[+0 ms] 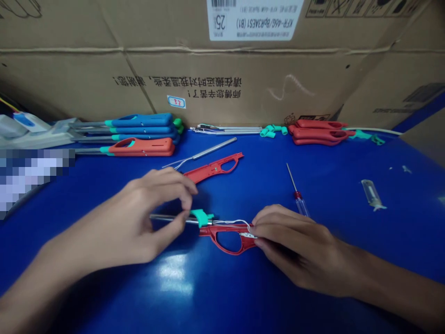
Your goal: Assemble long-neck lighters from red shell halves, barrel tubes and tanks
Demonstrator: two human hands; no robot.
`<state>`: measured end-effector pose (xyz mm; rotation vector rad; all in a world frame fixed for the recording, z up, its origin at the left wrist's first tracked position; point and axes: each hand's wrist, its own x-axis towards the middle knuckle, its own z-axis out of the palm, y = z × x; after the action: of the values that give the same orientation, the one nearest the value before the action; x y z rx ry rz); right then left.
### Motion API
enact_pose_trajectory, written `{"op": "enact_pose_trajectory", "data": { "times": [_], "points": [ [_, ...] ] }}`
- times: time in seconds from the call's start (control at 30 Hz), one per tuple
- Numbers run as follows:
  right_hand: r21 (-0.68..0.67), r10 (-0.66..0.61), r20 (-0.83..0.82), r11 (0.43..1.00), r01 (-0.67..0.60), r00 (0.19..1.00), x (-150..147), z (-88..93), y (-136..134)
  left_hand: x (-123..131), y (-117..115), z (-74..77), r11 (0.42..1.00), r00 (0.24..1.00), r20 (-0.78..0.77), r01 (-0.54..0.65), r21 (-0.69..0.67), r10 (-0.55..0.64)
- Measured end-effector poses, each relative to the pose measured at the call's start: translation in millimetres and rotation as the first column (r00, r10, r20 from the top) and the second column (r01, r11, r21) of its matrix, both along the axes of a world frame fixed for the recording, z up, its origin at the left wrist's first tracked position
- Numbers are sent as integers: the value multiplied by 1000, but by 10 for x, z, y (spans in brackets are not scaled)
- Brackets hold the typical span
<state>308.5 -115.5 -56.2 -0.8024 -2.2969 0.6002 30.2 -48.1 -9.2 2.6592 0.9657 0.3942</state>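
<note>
My left hand [146,218] pinches a teal plastic trigger piece [199,217] between thumb and index finger. A shiny metal tube [158,217] runs behind these fingers and through the teal piece. Below it lies a red lighter handle half [227,248] with a finger loop, its inner side up. My right hand [299,246] closes over the right end of this red half and hides much of it. At its fingertips is a small pale part [247,235], from which thin white wires [231,221] lead to the tube.
Another red shell half [215,169] and a wired metal tube [213,148] lie behind. A screwdriver [299,199] and a clear fuel tank [371,194] are on the right. Blue lighters [139,121], an orange lighter [146,146] and red handles [318,132] line a cardboard box [260,69].
</note>
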Motion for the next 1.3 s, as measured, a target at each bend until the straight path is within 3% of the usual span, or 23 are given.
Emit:
{"op": "enact_pose_trajectory", "data": {
  "times": [0.17, 0.53, 0.63, 0.77, 0.97, 1.3],
  "points": [
    [8, 11, 26, 1000, -11, 1000, 18, -9, 11, -12, 88, -78, 988, 994, -78, -69, 141, 81],
    [-7, 41, 22, 999, -41, 999, 21, 22, 17, 102, 70, -234, 996, 995, -55, -85, 21, 86],
    [-19, 42, 30, 999, -42, 999, 24, 22, 17, 90, 54, -202, 992, 991, 49, -124, 5, 123],
    [-24, 46, 23, 999, -45, 999, 24, 12, 15, 115, -25, -118, 990, 980, 200, 15, -138, 13],
    [-20, 43, 3, 999, -43, 999, 9, 26, 9, 264, -147, -169, 953, 968, 221, 173, -249, -118],
    [-127, -2, -110, 992, -12, 994, -17, 45, 1, 282, -171, -213, 972, 965, 243, 143, -186, -96]
  ]
}}
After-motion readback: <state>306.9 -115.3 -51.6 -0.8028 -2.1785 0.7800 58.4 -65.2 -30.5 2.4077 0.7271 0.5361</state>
